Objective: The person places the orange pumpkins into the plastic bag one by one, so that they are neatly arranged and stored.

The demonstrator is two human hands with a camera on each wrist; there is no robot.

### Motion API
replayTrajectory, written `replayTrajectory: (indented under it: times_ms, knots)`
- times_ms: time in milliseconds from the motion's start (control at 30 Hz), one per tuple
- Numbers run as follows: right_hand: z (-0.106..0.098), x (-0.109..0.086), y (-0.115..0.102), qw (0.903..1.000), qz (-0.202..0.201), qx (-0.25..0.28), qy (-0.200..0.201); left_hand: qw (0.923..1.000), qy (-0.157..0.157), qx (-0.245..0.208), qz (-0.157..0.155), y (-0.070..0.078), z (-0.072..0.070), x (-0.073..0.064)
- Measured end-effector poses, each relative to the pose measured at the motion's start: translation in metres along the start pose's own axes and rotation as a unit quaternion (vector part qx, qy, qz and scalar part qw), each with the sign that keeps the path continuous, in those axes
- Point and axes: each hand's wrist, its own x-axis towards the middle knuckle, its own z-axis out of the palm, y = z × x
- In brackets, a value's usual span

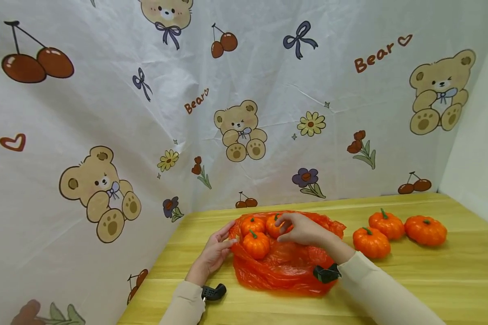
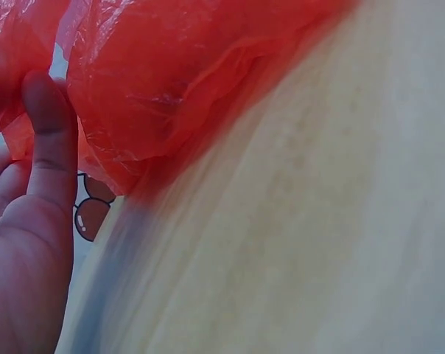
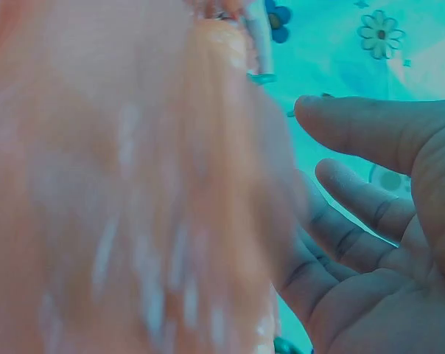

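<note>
The pumpkins (image 1: 425, 231) before you: orange, green-stemmed; plastic bag (image 1: 282, 275), translucent red; tabletop (image 1: 435, 280), yellow wood-grain; your sleeves (image 1: 384, 289), cream; backdrop (image 1: 264, 74), white with tan bears (image 1: 236, 127), brownish-red cherries (image 1: 228, 42).

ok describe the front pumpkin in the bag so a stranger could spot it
On the yellow wooden table, find the crinkled red plastic bag. Three orange pumpkins show in its left half. The front pumpkin has a green stem and, unlike the two behind it, sits lowest in the head view.
</note>
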Motion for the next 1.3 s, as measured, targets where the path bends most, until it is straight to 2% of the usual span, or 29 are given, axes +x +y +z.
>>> replayTrajectory:
  times_ms: [100, 267, 533, 667, 1033, 1300]
  knots:
    - [-0.008, -0.008, 0.004, 0.9998, -0.009, 0.018, -0.003, 1.0, 0.003, 0.0, 0.002, 0.0, 0.001, 0.001]
    - [-0.019, -0.02, 0.008, 0.9995, -0.025, 0.017, 0.004, 1.0, 0.003, 0.004, -0.005, 0.0, 0.002, 0.001]
    - [-0.032, -0.029, 0.023, 0.9995, -0.023, 0.022, 0.007, 0.9999, 0.012, -0.004, -0.004, -0.002, 0.002, 0.0]
    - [-0.04, -0.035, 0.029, 0.9989, -0.035, 0.031, 0.007, 0.9999, 0.013, -0.005, -0.005, -0.001, 0.002, 0.001]
    - [-0.063, -0.053, 0.037, 0.9979, -0.062, 0.019, 0.006, 0.9999, -0.006, 0.011, 0.009, 0.001, 0.0, 0.0]
    - [-0.071, -0.062, 0.04, 0.996, -0.083, 0.03, -0.014, 1.0, 0.0, 0.005, 0.007, 0.001, 0.0, -0.001]
